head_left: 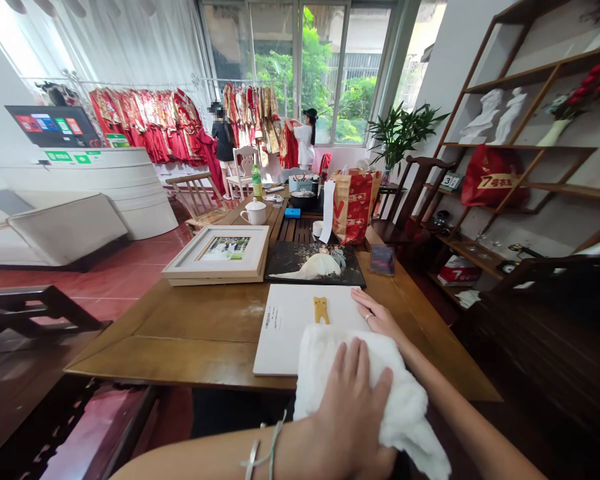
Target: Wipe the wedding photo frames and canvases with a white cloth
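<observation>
My left hand (353, 393) lies palm down on a white cloth (325, 347), its fingers stretched out and the thumb spread to the right. Bunched under it, the cloth covers the near right part of a flat white board or album (285, 333) and hangs past the edge. On the white cover sits a small yellow cat-shaped piece (321, 310), just beyond the cloth. My right hand (375, 312), wearing a ring, rests with extended fingers on the cover's far right edge. Black print runs down the cover's left side.
Behind the cover are a framed photo (220, 257), a dark picture panel (280, 257), a phone-like dark object (382, 260), a lidded white mug (255, 212) and a red-and-tan paper bag (355, 207). The wooden table (180, 327) ends close to me. Two people stand by hanging red garments.
</observation>
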